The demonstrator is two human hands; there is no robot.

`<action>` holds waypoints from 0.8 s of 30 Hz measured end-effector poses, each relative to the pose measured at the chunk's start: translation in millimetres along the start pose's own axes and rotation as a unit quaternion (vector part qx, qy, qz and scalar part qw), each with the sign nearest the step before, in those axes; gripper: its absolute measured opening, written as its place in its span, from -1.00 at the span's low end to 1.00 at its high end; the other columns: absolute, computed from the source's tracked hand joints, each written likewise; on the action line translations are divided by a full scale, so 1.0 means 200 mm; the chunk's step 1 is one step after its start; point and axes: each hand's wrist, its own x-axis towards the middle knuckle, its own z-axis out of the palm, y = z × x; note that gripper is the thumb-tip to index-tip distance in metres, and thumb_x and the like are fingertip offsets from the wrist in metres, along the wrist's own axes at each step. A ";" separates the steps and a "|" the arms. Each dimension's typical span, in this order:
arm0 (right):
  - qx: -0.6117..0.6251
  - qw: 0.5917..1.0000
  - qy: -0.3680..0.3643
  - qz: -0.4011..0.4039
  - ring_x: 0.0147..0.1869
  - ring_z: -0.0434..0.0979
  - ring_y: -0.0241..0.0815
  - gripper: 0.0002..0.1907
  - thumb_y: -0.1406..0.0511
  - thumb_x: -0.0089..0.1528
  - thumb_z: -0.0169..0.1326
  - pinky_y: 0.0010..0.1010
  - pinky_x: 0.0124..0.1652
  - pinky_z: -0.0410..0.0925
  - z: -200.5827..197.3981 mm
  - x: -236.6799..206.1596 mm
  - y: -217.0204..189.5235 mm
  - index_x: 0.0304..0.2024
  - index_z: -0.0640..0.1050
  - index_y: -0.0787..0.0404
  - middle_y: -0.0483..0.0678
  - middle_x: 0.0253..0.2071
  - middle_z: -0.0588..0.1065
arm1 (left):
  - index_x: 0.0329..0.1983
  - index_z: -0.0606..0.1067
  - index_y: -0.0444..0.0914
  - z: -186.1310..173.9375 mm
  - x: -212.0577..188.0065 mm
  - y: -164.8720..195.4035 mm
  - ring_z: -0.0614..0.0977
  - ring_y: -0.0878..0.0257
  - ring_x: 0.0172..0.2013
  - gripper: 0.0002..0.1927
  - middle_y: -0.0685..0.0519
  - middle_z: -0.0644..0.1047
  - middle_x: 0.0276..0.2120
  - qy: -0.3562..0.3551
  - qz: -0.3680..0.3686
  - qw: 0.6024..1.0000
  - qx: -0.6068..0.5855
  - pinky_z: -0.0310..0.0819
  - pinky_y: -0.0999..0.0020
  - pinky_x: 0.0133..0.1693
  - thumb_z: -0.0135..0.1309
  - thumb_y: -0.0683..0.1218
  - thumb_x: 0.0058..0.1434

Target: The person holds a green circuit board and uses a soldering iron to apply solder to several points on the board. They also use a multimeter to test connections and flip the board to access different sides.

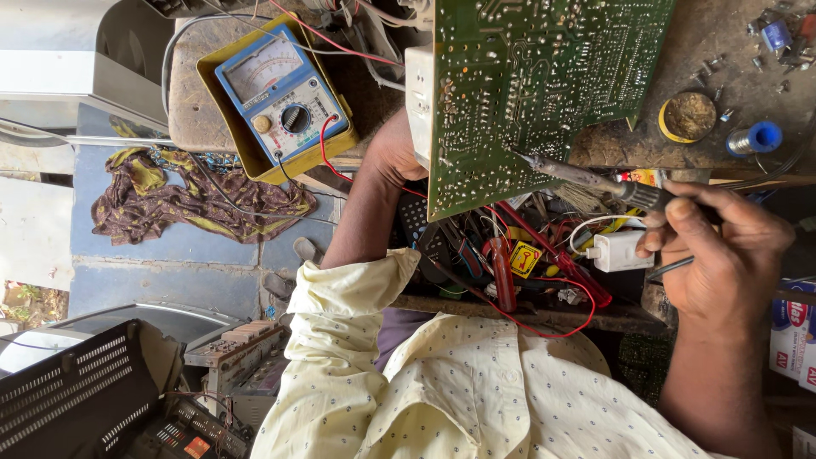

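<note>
Cream shirt [476, 391] nearest. My right hand [722, 255] pinches soldering iron [586, 178], tip touching green circuit board [535, 85]; left hand [393, 153] steadies the board's edge, grip mostly hidden. Blue multimeter [285, 98] sits beside.

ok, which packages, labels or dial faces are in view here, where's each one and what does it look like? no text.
Analog multimeter: upper left on the bench, blue body in a yellow case, pale dial face with needle.
Warning tag: centre, among the screwdrivers below the circuit board, yellow diamond with red mark.
Carton: right edge, beside the right hand, white with red and blue print.

green circuit board [527, 85] | upright, solder side showing | soldering iron [586, 177] tip touching
</note>
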 end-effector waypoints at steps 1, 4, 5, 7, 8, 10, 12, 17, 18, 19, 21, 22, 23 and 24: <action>0.007 1.000 -0.002 -0.009 -0.39 0.56 -0.12 -0.91 0.56 0.50 0.05 -0.28 -0.38 0.47 -0.01 0.00 0.01 -0.01 0.58 0.49 0.19 -0.26 0.56 | 0.15 0.52 -0.44 0.01 0.00 0.00 0.67 0.17 -0.16 -0.56 -0.12 0.62 -0.07 0.004 0.001 1.000 0.000 0.64 0.20 -0.19 0.31 -0.32 0.19; 0.022 0.999 0.001 -0.038 -0.35 0.57 -0.07 -0.91 0.54 0.53 0.06 -0.24 -0.37 0.47 -0.04 0.00 0.03 0.01 0.57 0.50 0.21 -0.21 0.57 | 0.16 0.50 -0.43 0.02 0.00 0.01 0.68 0.18 -0.14 -0.54 -0.11 0.62 -0.06 -0.009 0.006 1.000 0.001 0.66 0.20 -0.18 0.30 -0.34 0.19; 0.017 0.998 -0.023 -0.061 -0.36 0.58 -0.08 -0.92 0.50 0.55 0.08 -0.23 -0.36 0.49 -0.05 0.00 0.03 0.03 0.57 0.48 0.21 -0.25 0.57 | 0.17 0.50 -0.42 0.02 0.00 0.02 0.68 0.19 -0.13 -0.53 -0.11 0.62 -0.05 -0.013 0.015 1.000 0.008 0.66 0.21 -0.18 0.30 -0.35 0.18; -0.001 0.996 -0.028 -0.080 -0.39 0.59 -0.08 -0.92 0.47 0.56 0.11 -0.24 -0.35 0.51 -0.05 0.00 0.02 0.02 0.57 0.46 0.20 -0.31 0.56 | 0.18 0.50 -0.41 0.02 0.00 0.02 0.67 0.20 -0.11 -0.51 -0.11 0.61 -0.03 -0.023 0.031 0.999 0.022 0.65 0.22 -0.17 0.30 -0.37 0.16; -0.014 0.997 -0.010 -0.077 -0.41 0.58 -0.09 -0.91 0.47 0.54 0.12 -0.25 -0.35 0.51 -0.04 -0.02 0.01 0.01 0.57 0.47 0.21 -0.32 0.56 | 0.18 0.50 -0.42 0.03 0.00 0.02 0.67 0.19 -0.13 -0.52 -0.12 0.61 -0.04 -0.011 0.023 1.000 0.014 0.65 0.21 -0.18 0.30 -0.37 0.17; -0.042 0.996 0.003 -0.085 -0.41 0.59 -0.10 -0.91 0.47 0.50 0.12 -0.27 -0.34 0.51 -0.02 -0.04 0.00 -0.01 0.56 0.48 0.21 -0.32 0.55 | 0.17 0.50 -0.44 0.03 0.00 0.02 0.67 0.16 -0.15 -0.53 -0.15 0.61 -0.06 0.016 0.009 1.000 -0.002 0.65 0.19 -0.20 0.29 -0.36 0.18; -0.071 0.992 -0.003 -0.108 -0.38 0.60 -0.12 -0.91 0.49 0.47 0.11 -0.29 -0.32 0.54 0.01 -0.05 -0.01 -0.02 0.54 0.48 0.21 -0.28 0.55 | 0.17 0.51 -0.44 0.02 0.01 0.01 0.67 0.18 -0.14 -0.52 -0.14 0.62 -0.06 0.009 0.017 1.000 0.013 0.65 0.20 -0.19 0.30 -0.38 0.17; -0.131 0.981 0.001 -0.143 -0.30 0.62 -0.16 -0.95 0.56 0.45 0.10 -0.34 -0.30 0.57 0.05 -0.05 -0.04 -0.04 0.53 0.53 0.24 -0.20 0.56 | 0.18 0.50 -0.39 0.03 0.01 0.01 0.67 0.20 -0.12 -0.54 -0.09 0.61 -0.03 0.010 0.024 0.999 0.034 0.66 0.21 -0.15 0.27 -0.36 0.20; -0.139 0.980 0.001 -0.146 -0.29 0.62 -0.16 -0.95 0.57 0.45 0.09 -0.35 -0.30 0.57 0.05 -0.06 -0.04 -0.04 0.54 0.53 0.24 -0.19 0.56 | 0.18 0.50 -0.39 0.03 0.01 0.01 0.68 0.19 -0.13 -0.57 -0.09 0.61 -0.04 0.022 0.014 1.000 0.018 0.66 0.21 -0.16 0.25 -0.33 0.22; -0.147 0.978 0.001 -0.148 -0.27 0.63 -0.16 -0.95 0.57 0.45 0.09 -0.35 -0.30 0.58 0.05 -0.06 -0.05 -0.04 0.54 0.52 0.24 -0.18 0.56 | 0.17 0.50 -0.39 0.03 0.01 0.01 0.68 0.18 -0.14 -0.59 -0.10 0.61 -0.05 0.034 0.004 0.999 0.001 0.67 0.21 -0.18 0.23 -0.31 0.25; -0.147 0.978 0.003 -0.146 -0.26 0.64 -0.17 -0.94 0.57 0.45 0.10 -0.36 -0.28 0.59 0.06 -0.06 -0.05 -0.03 0.54 0.51 0.23 -0.16 0.56 | 0.18 0.50 -0.39 0.03 0.01 0.01 0.68 0.19 -0.14 -0.60 -0.10 0.61 -0.05 0.033 0.000 0.999 0.007 0.66 0.20 -0.18 0.22 -0.30 0.26; -0.143 0.979 0.005 -0.144 -0.25 0.64 -0.17 -0.94 0.57 0.45 0.10 -0.36 -0.28 0.59 0.06 -0.07 -0.05 -0.03 0.54 0.51 0.23 -0.15 0.56 | 0.18 0.51 -0.39 0.03 0.02 0.00 0.68 0.19 -0.14 -0.61 -0.11 0.61 -0.05 0.032 -0.003 0.999 0.009 0.66 0.20 -0.18 0.21 -0.30 0.27; -0.134 0.981 0.009 -0.141 -0.26 0.64 -0.17 -0.95 0.57 0.45 0.11 -0.36 -0.27 0.59 0.06 -0.07 -0.05 -0.04 0.54 0.52 0.22 -0.15 0.56 | 0.18 0.50 -0.39 0.02 0.02 0.00 0.68 0.19 -0.14 -0.61 -0.10 0.61 -0.04 0.033 0.000 0.999 0.012 0.66 0.21 -0.17 0.21 -0.30 0.28; -0.138 0.980 0.011 -0.144 -0.26 0.64 -0.17 -0.95 0.56 0.45 0.12 -0.36 -0.27 0.59 0.06 -0.07 -0.05 -0.05 0.54 0.52 0.22 -0.16 0.56 | 0.19 0.50 -0.39 0.02 0.02 0.00 0.68 0.19 -0.14 -0.61 -0.10 0.61 -0.04 0.032 0.003 0.999 0.016 0.66 0.21 -0.17 0.20 -0.30 0.29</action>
